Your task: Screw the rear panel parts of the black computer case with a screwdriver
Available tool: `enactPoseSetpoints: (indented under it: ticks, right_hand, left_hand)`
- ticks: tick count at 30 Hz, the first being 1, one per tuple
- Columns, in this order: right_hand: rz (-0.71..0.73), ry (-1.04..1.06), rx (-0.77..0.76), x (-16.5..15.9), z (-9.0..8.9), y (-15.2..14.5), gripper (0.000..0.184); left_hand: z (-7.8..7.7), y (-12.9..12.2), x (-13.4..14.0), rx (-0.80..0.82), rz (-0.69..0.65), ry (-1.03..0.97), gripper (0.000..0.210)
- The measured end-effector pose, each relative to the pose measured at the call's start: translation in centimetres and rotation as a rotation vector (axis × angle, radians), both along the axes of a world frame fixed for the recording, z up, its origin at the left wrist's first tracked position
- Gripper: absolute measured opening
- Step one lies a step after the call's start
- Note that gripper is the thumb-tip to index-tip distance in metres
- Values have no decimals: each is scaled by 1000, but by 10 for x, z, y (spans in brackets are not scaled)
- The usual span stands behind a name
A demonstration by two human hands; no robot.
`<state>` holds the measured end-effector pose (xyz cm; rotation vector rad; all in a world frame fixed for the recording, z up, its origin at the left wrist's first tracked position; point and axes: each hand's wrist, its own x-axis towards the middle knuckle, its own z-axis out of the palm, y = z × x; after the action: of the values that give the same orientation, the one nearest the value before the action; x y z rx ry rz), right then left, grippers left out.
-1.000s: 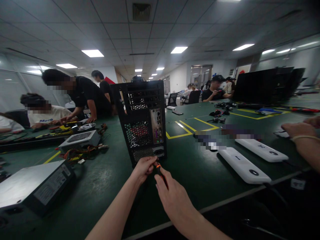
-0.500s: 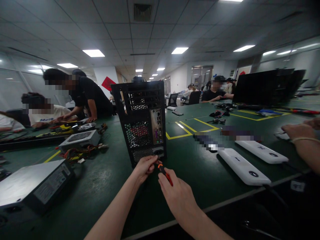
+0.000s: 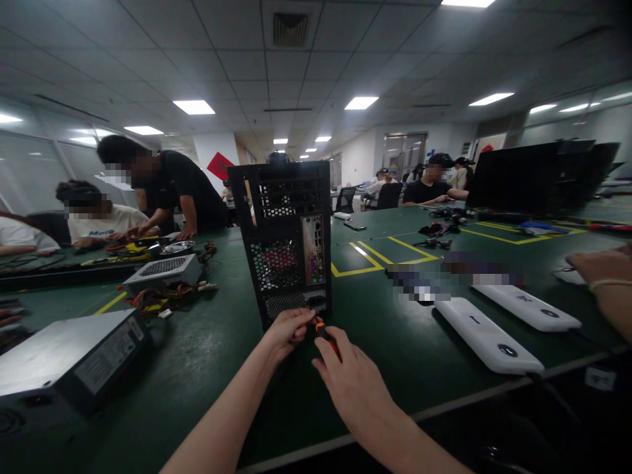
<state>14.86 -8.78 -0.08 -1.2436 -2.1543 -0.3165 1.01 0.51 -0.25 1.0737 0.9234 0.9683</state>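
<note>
My left fingers [image 3: 300, 316] pinch narrow, seemingly to steady the screwdriver [image 3: 322, 330] my right fingers [image 3: 328, 354] hold toward the twelve-o'clock computer case [image 3: 284, 227].

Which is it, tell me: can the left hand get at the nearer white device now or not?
Probably not directly: the right hand, holding the screwdriver, lies between the left hand and the nearer white device.

A hardware workshop in an office-type room. Overhead, a panelled ceiling [image 3: 237, 62] holds an air vent [image 3: 290, 29] and flat lights [image 3: 194, 107]; glass partitions [image 3: 32, 158] line the left side. A long green desk [image 3: 192, 359], marked out in yellow tape [image 3: 358, 272], bears a PC case [image 3: 276, 228], power supplies [image 3: 44, 349], loose cables [image 3: 439, 229] and dark monitors [image 3: 513, 176]. Several people [image 3: 185, 184] sit or stand around it, and office chairs [image 3: 388, 196] appear farther back.
</note>
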Motion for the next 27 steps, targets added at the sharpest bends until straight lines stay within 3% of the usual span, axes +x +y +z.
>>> enactPoseSetpoints:
  ticks: [5,8,12,15,18,22,27]
  right_hand:
    - [341,-56,-46,9,6,1,35]
    - [526,-49,-111,21,14,16,29]
    - [655,20,-149,33,18,39,16]
    - [692,43,-208,37,15,46,13]
    - [720,13,-203,39,14,45,23]
    - [746,-84,-125,43,17,42,32]
    - [643,-22,36,44,13,48,31]
  left_hand:
    - [3,1,-2,-69,30,17,21]
    - [5,-1,-2,-69,25,37,24]
    - [1,0,-3,-32,43,15,22]
    - [-3,3,-4,-9,46,8,22]
    - [-6,5,-5,32,25,27,23]
    - [-5,5,-5,60,30,14,24]
    - [-2,1,-6,48,41,35,24]
